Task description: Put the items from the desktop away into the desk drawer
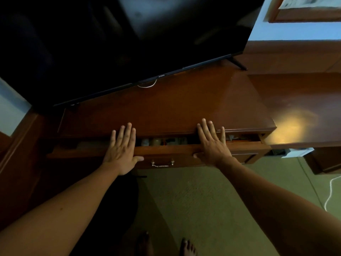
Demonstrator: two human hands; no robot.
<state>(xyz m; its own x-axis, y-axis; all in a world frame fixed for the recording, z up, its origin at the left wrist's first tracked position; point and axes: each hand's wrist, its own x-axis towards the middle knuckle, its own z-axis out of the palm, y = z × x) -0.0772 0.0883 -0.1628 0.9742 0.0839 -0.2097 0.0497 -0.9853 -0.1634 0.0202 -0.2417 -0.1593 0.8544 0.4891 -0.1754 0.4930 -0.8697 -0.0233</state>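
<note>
The wooden desk drawer (166,150) stands only a narrow gap out from under the desktop (166,108). Several small items (166,141) show dimly in that gap; I cannot tell what they are. My left hand (121,150) lies flat on the drawer's front edge, fingers spread and pointing toward the desk. My right hand (212,145) lies flat the same way further right, its fingertips over the desktop's lip. Neither hand holds anything. A brass handle (162,163) sits on the drawer front between my hands.
A large dark television (129,43) stands on the desktop behind the drawer, with a white cable (147,85) under it. A lower wooden surface (304,108) adjoins on the right. Greenish carpet (203,200), a white cord (330,193) and my bare feet (166,246) are below.
</note>
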